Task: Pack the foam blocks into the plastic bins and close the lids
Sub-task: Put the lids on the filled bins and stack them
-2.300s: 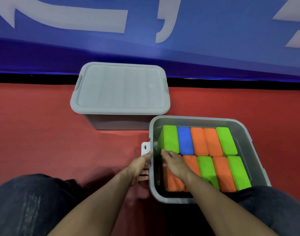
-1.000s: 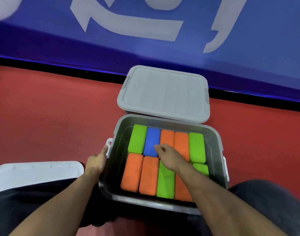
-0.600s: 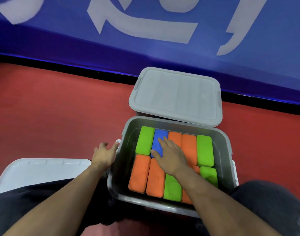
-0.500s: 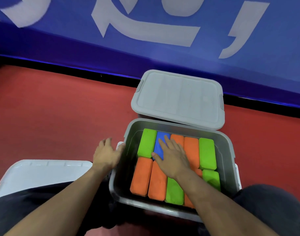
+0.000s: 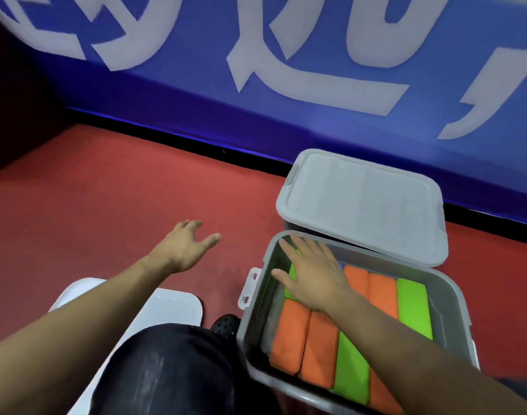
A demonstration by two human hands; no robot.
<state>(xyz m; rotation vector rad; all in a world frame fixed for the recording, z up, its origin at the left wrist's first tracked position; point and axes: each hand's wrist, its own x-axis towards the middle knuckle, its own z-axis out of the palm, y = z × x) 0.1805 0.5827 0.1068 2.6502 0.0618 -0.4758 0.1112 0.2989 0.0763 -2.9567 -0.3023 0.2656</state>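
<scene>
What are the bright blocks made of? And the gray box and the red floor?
The bright blocks look like soft foam: matte, no shine, rounded edges, packed tight. The gray box looks like hard plastic: smooth molded walls, a faint sheen and a clip latch on its side. The red floor looks matte and finely grainy, maybe rubber mat or carpet; the blurred picture leaves that open.
</scene>
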